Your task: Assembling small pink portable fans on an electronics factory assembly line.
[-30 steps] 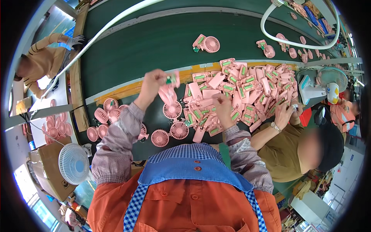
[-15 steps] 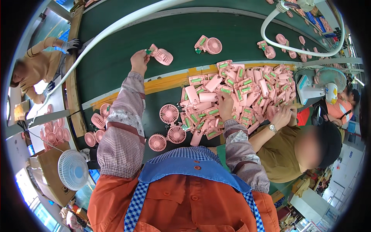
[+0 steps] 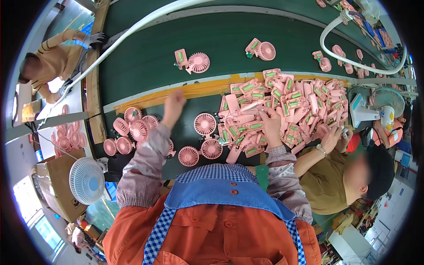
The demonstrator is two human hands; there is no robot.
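Note:
My left hand [image 3: 175, 106] is over the yellow taped strip, smeared by motion, so its fingers are unclear. Beyond it a pink handheld fan [image 3: 194, 62], casing open with a green cell inside, lies on the green belt [image 3: 145, 57]. At the near edge of a heap of pink casings [image 3: 291, 99], several holding green cells, is my right hand [image 3: 271, 127]. Its thumb and fingers pinch a slim pink casing piece [image 3: 251, 106], seen nearly edge-on. Between my hands sit pink fan heads [image 3: 205, 124] with small green boards. More fan heads [image 3: 138, 130] cluster near my left forearm.
Other opened fans [image 3: 266, 51] lie along the belt. A white pipe [image 3: 145, 26] arches over it. On the right a co-worker [image 3: 335, 176] handles parts beside the heap; another person [image 3: 57, 66] stands at the left. A white desk fan [image 3: 87, 181] is at the near left.
My left hand has let go of the pink fan on the belt and come back toward me. My right hand now has a casing piece raised from the heap. The whole view has shifted slightly.

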